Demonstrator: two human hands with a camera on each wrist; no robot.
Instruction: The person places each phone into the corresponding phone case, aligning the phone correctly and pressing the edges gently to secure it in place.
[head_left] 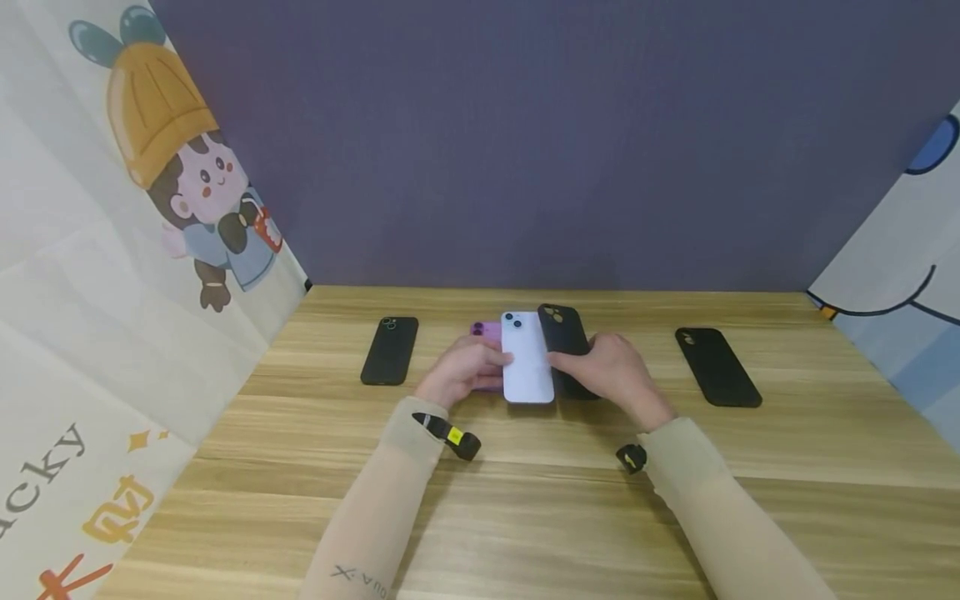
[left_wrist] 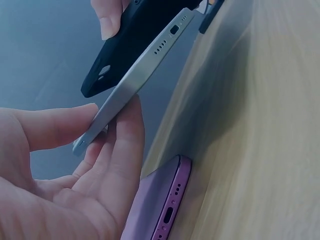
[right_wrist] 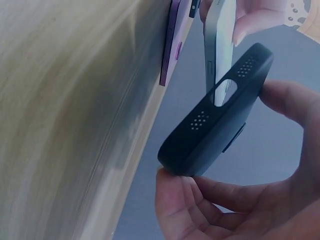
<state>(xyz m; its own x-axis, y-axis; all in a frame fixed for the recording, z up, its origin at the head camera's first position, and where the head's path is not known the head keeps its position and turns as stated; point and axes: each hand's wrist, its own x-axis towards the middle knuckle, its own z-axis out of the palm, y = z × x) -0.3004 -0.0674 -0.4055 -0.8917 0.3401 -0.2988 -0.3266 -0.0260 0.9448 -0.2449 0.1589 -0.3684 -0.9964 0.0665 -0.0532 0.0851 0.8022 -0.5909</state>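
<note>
My left hand [head_left: 472, 364] pinches a white phone [head_left: 528, 358] by its long side, thumb on the back and fingers underneath. The phone is raised off the table, camera end away from me. In my right hand [head_left: 611, 371] is a black phone case [head_left: 566, 342], gripped by its two long edges. The case overlaps the phone's right side in the head view; the right wrist view shows the case's port end [right_wrist: 220, 105] with its oval cutout and speaker holes. Below the left hand a purple phone [left_wrist: 160, 200] lies on the table, partly hidden by the white phone.
On the wooden table [head_left: 510, 500], a black case or cased phone [head_left: 390, 350] lies at the left and another black case [head_left: 717, 367] at the right. A dark panel [head_left: 555, 150] rises along the table's back edge. Printed cloth [head_left: 97, 275] hangs at the left.
</note>
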